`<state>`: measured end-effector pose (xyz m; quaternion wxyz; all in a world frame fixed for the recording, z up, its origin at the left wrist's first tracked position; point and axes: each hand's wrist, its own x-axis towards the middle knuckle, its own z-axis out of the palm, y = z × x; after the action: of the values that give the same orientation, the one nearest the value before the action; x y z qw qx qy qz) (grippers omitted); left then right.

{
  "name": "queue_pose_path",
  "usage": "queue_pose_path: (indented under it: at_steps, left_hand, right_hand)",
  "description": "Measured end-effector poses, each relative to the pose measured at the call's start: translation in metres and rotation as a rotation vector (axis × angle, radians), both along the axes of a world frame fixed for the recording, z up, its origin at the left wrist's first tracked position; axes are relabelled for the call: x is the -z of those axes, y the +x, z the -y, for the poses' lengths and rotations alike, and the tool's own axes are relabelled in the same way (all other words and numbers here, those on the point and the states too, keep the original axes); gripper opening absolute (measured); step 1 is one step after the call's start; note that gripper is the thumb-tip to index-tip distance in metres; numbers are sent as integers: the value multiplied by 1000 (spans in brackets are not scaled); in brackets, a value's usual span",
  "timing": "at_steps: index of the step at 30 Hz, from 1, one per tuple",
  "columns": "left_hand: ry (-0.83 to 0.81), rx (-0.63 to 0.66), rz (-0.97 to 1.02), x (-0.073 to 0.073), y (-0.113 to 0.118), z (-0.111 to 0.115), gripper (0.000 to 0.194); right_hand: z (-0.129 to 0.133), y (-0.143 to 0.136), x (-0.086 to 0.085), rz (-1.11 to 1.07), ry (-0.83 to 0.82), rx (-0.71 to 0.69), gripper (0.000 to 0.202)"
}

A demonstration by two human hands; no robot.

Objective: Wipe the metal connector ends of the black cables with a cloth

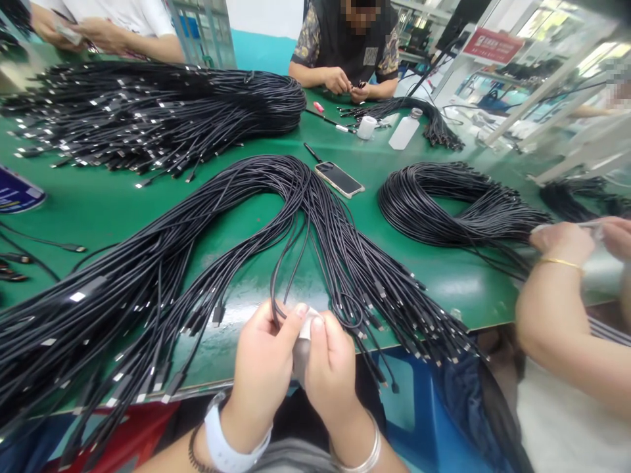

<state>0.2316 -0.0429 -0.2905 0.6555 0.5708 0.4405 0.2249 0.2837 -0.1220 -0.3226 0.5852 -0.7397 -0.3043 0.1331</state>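
Close together at the table's front edge, my two hands work on one black cable (277, 272). My left hand (263, 351) is closed around the cable near its end, with a light-coloured watch strap on that wrist. My right hand (331, 361) pinches a white cloth (302, 351) against the cable, and part of the cloth hangs between my palms. The cable's tip is hidden by my fingers and the cloth. Around them a large arched bundle of black cables (236, 190) spreads its connector ends left and right, some over the edge.
Another thick cable bundle (197, 98) lies at the back left, and a coiled one (424, 203) at the right. A phone (339, 179), a white bottle (405, 130) and a small white jar (366, 127) stand or lie mid-table. A co-worker's arm (557, 315) is close on my right.
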Motion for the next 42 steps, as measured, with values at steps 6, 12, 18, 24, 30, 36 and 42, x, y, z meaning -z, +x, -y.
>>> queue_pose_path:
  at_steps: [6, 12, 18, 24, 30, 36, 42]
  left_hand:
    - [-23, -91, 43, -2, 0, -3, 33]
    - [-62, -54, 33, -1, -1, 1, 32]
    - [-225, -31, 156, -7, -1, -3, 33]
    - [-217, -48, 131, -9, -3, -4, 33]
    - [67, 162, -92, -14, -8, -16, 35]
    - [512, 449, -436, -20, -35, -55, 49]
    - [128, 647, -157, -21, -57, -70, 36]
  right_hand:
    - [-1, 6, -1, 32, -34, -186, 18]
    - [-4, 4, 1, -47, 23, 20, 34]
    - [22, -1, 10, -338, 308, 259, 32]
    - [38, 2, 11, -444, 414, 290, 32]
    - [39, 2, 7, -455, 412, 221, 33]
    - [35, 5, 4, -497, 306, 137, 37]
    - [-2, 3, -9, -488, 264, 12, 33]
